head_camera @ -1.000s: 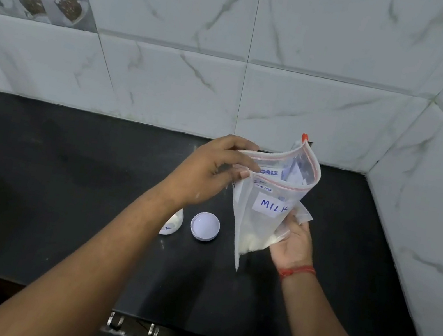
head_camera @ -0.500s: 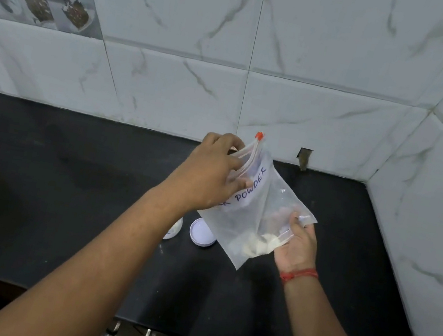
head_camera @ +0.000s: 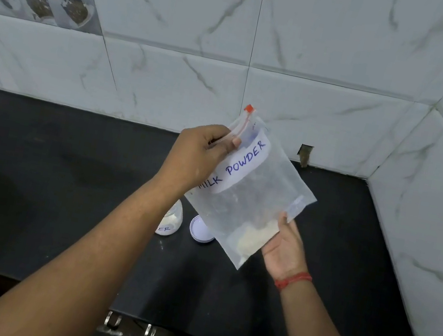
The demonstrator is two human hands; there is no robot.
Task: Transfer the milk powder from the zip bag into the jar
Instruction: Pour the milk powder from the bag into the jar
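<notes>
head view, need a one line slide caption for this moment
Left hand pinches the zip bag top, right hand supports its bottom above jar and lid.

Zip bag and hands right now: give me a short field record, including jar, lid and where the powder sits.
bag: clear zip bag, labelled MILK POWDER, held tilted above the counter
left hand: pinches the bag's zip end near the red slider
right hand: holds the bag's lower edge
powder: small amount gathered in the low corner by the right hand
jar: on the counter, partly hidden by the left arm, some white powder inside
lid: off, lying beside the jar
</notes>
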